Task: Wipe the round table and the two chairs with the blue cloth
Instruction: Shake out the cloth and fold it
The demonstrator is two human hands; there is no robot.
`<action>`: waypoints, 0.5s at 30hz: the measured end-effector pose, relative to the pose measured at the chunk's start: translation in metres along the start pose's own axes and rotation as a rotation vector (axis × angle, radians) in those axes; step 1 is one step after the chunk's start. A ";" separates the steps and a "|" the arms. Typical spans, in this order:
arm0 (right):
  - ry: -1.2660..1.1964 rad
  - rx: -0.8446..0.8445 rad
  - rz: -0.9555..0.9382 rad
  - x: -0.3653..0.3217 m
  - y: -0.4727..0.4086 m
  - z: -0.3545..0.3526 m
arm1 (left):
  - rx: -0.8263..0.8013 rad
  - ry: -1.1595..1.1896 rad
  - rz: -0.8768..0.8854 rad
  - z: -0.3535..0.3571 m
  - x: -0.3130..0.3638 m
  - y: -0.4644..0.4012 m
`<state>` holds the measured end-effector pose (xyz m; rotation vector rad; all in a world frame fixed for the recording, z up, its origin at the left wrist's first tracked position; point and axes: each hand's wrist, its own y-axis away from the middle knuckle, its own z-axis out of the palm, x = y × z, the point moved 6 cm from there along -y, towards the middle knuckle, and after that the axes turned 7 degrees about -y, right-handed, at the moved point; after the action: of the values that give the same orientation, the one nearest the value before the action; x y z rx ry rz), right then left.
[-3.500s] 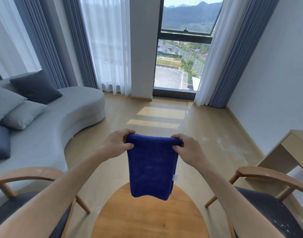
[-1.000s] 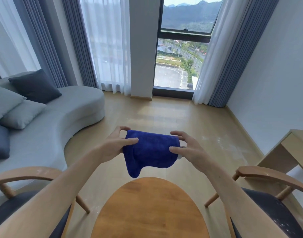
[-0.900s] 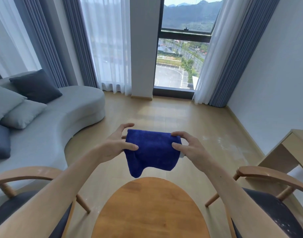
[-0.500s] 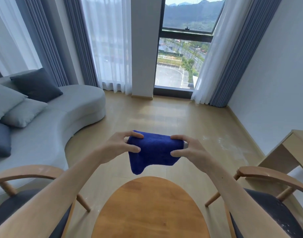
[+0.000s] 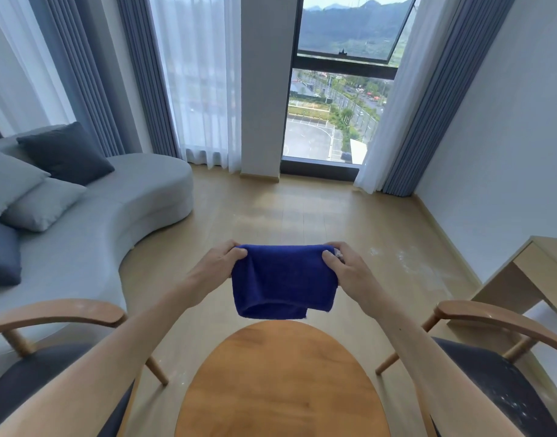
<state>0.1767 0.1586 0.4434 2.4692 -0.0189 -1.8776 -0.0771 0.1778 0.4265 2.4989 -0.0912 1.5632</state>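
Sunlit floor behind, the blue cloth (image 5: pixel 285 280) now hangs folded smaller — left hand (image 5: pixel 218 268) and right hand (image 5: pixel 345 274) pinching its top corners above the round table (image 5: pixel 280 389), ready for wiping.

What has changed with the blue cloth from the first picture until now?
The blue cloth hung long at first; now it is folded shorter, its lower edge above the round table. The left hand and right hand still hold its top corners. Both chairs stayed.
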 end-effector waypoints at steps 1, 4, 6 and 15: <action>-0.023 -0.007 0.028 0.001 0.002 0.005 | 0.017 0.103 -0.036 -0.002 -0.004 0.002; -0.078 0.026 0.103 0.009 0.012 0.018 | 0.109 0.252 -0.095 -0.013 -0.017 0.012; -0.128 0.063 0.151 0.016 0.019 0.029 | 0.042 0.251 -0.119 -0.006 -0.026 0.023; -0.203 0.012 0.245 0.018 0.036 0.058 | -0.373 0.131 -0.125 0.007 -0.062 0.071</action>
<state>0.1260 0.1207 0.4116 2.1552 -0.3241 -2.0115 -0.1090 0.1037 0.3767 2.0733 -0.1851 1.4965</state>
